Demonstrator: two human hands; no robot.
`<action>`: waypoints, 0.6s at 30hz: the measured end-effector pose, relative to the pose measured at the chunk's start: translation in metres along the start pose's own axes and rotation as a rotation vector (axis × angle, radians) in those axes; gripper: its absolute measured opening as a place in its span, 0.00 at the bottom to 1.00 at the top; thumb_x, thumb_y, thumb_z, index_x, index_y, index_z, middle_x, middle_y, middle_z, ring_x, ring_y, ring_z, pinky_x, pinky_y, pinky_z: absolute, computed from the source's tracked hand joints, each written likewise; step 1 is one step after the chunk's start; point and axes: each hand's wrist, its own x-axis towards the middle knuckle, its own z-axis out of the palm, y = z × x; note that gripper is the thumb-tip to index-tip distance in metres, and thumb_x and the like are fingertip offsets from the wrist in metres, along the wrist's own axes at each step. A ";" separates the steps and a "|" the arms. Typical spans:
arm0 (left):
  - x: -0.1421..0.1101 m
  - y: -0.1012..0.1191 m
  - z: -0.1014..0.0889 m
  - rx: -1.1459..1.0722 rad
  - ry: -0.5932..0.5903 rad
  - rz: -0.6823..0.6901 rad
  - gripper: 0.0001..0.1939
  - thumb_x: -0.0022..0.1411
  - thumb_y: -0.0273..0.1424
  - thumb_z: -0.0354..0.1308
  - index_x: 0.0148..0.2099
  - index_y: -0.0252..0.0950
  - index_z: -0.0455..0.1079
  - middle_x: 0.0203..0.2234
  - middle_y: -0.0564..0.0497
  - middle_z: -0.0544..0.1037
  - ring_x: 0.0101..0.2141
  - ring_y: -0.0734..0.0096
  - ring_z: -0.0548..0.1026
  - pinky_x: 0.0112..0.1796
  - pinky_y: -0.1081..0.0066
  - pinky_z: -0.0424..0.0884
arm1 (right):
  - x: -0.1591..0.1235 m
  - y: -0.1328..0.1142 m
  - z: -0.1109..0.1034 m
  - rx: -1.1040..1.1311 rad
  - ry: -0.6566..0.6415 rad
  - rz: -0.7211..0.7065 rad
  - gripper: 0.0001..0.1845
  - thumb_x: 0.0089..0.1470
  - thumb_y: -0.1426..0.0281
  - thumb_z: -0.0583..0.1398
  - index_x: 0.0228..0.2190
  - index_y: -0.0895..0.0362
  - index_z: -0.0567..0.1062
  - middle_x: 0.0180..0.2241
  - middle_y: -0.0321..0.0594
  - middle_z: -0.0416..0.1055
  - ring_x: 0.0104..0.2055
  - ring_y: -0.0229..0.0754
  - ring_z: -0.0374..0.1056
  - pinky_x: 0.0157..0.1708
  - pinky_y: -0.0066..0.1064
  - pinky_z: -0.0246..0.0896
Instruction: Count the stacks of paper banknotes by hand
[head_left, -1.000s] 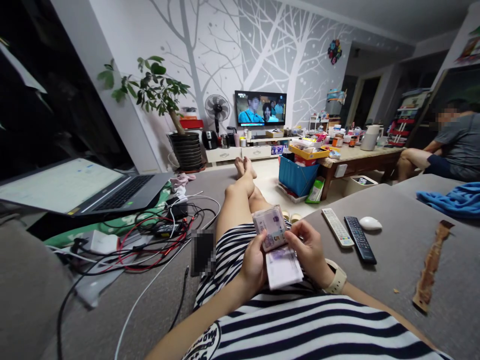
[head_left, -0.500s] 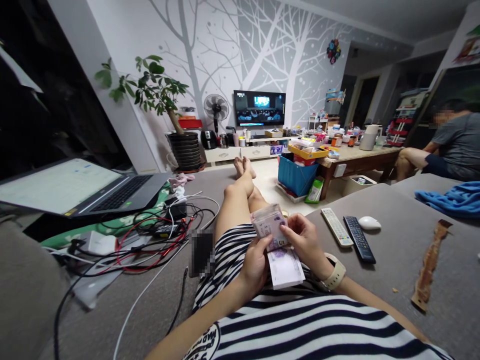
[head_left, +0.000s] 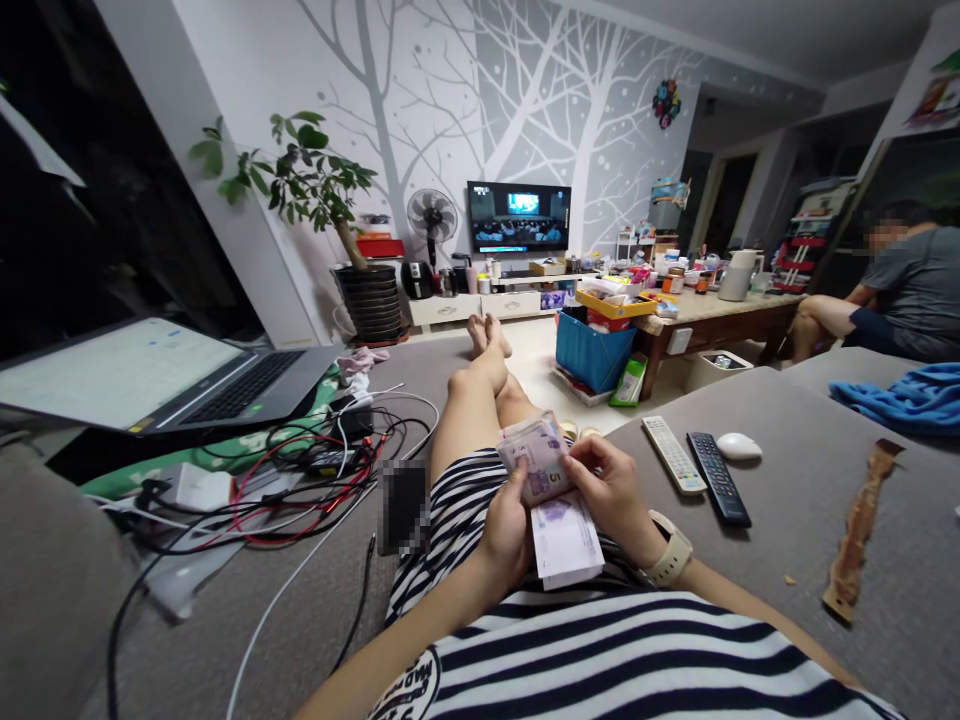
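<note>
A folded stack of purple banknotes (head_left: 541, 468) is held over my lap, its lower flap hanging down toward me and showing a pale printed side. My left hand (head_left: 508, 525) grips the stack from the left, thumb lying on the top note. At the right edge, my right hand (head_left: 606, 485) pinches the notes between thumb and fingers; a cream watch (head_left: 673, 553) is on that wrist. How many notes the right fingers hold is hidden. The striped clothing (head_left: 465, 500) lies beneath both hands.
To the right on the grey sofa lie a white remote (head_left: 673, 455), a black remote (head_left: 718, 478), a white mouse (head_left: 739, 447) and a brown strip (head_left: 862, 535). Tangled cables (head_left: 330, 460) and a laptop (head_left: 172, 380) are on the left. A person (head_left: 911, 285) sits at far right.
My left thumb has shifted up and left across the stack. The top note now shows more of its face, and the lower flap hangs slightly lower. My right hand has moved little.
</note>
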 end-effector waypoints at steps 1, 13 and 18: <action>0.000 0.001 0.001 -0.027 0.000 -0.028 0.22 0.58 0.48 0.57 0.53 0.49 0.72 0.41 0.54 0.82 0.55 0.53 0.74 0.44 0.53 0.75 | -0.001 0.000 0.000 -0.001 -0.003 0.000 0.08 0.57 0.67 0.61 0.26 0.55 0.72 0.25 0.36 0.71 0.26 0.39 0.64 0.28 0.30 0.58; 0.001 0.006 0.001 0.012 -0.001 0.008 0.32 0.55 0.54 0.57 0.60 0.51 0.66 0.44 0.52 0.81 0.53 0.50 0.76 0.40 0.56 0.76 | -0.011 0.004 -0.003 0.087 -0.114 -0.087 0.08 0.59 0.65 0.60 0.30 0.55 0.73 0.26 0.35 0.70 0.27 0.39 0.63 0.29 0.30 0.58; -0.005 0.010 0.005 0.058 0.020 -0.004 0.31 0.55 0.52 0.60 0.59 0.51 0.66 0.43 0.53 0.81 0.53 0.50 0.75 0.40 0.57 0.76 | -0.010 0.002 -0.003 0.105 -0.122 -0.068 0.12 0.62 0.63 0.58 0.29 0.55 0.74 0.25 0.35 0.69 0.27 0.39 0.62 0.28 0.30 0.56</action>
